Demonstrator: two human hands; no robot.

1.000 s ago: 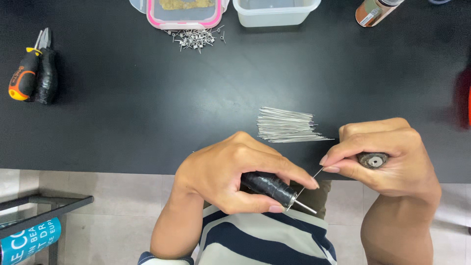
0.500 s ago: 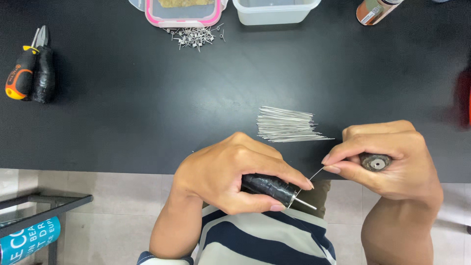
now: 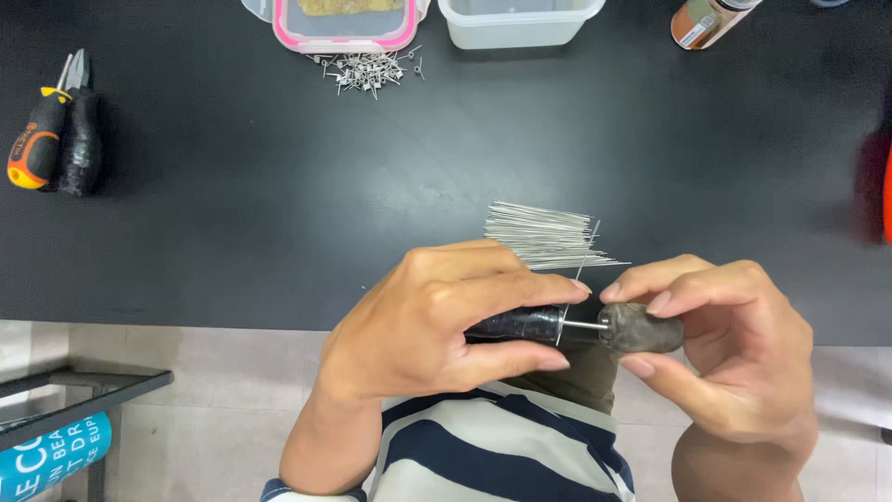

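Black handle, mostly hidden in left hand, meets grey cap pinched by right hand fingers.

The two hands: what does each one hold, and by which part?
The left hand wraps the black handle of a thin-shafted tool. The right hand pinches a dark grey round piece by its sides, at the shaft's tip.

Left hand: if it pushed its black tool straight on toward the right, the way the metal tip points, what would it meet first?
The left hand would drive the black tool into the grey piece pinched by the right hand; the tip appears already there.
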